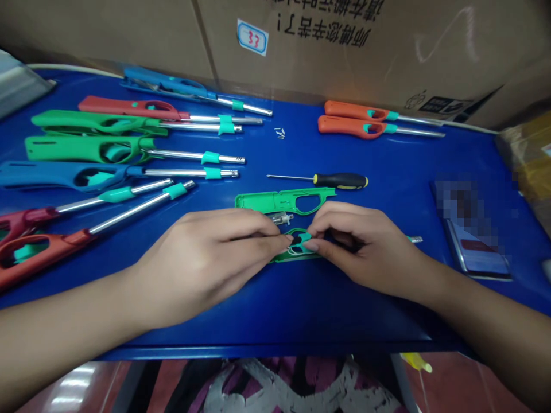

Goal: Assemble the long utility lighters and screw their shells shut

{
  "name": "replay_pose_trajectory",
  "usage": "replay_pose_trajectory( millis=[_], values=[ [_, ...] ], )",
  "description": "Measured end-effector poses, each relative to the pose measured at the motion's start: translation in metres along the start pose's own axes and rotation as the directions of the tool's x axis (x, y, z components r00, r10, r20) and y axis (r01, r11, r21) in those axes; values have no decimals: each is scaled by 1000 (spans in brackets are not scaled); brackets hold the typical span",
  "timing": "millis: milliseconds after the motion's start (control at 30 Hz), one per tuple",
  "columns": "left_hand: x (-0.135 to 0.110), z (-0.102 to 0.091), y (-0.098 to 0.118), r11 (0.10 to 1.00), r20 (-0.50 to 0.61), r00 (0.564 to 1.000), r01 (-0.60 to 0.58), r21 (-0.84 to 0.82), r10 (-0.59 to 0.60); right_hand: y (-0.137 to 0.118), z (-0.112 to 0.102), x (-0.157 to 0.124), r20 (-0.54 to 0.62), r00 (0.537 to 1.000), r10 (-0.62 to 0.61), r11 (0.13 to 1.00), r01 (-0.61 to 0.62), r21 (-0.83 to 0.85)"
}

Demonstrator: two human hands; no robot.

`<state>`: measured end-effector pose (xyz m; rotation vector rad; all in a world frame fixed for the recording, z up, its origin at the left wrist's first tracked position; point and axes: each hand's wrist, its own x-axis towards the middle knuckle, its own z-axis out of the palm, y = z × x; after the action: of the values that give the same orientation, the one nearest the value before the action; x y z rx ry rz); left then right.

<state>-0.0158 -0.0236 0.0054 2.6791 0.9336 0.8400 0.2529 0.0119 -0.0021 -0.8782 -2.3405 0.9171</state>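
Observation:
At the middle of the blue table, my left hand (210,252) is closed in a pinch by a small black part (297,240) with a thin pale wire. Opposite it, my right hand (365,241) pinches a teal trigger (305,236). Both sets of fingertips are over a green lighter casing half (297,256), largely covered by the hands. Just beyond them lies the other green casing half (262,202), its inner side facing up. A clear and metal lighter part (282,218) shows beside my left fingers. The tip of a metal tube (415,239) emerges past my right hand.
A black and yellow screwdriver (342,181) and several small screws (279,133) lie farther back. Several long lighters (86,149) fill the left side; two orange lighters (350,126) lie back right. A phone (473,235) is at right. A cardboard box (150,40) borders the rear.

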Motion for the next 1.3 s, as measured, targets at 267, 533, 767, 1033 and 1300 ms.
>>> replay_pose_trajectory(
  millis=[267, 533, 767, 1033, 1300],
  values=[
    [1, 0, -4, 1000, 111, 994, 17, 2, -17, -2, 6, -2, 35, 996, 86, 995, -84, -48],
    [1, -2, 4, 999, 169, 984, 48, 19, -51, -8, 4, -5, 57, 995, 81, 996, -79, -36],
    [1, -4, 4, 999, 179, 983, 37, -4, -35, -4, -4, -5, 134, 988, -77, 995, 84, -46],
    [-3, -4, 1, 999, 166, 985, 44, -12, -41, 0, -5, -8, 150, 939, -310, 855, 344, -389],
    [0, -3, 3, 1000, 155, 988, 21, 18, -24, -5, -5, -9, 188, 956, -227, 885, 283, -370]
  ],
)
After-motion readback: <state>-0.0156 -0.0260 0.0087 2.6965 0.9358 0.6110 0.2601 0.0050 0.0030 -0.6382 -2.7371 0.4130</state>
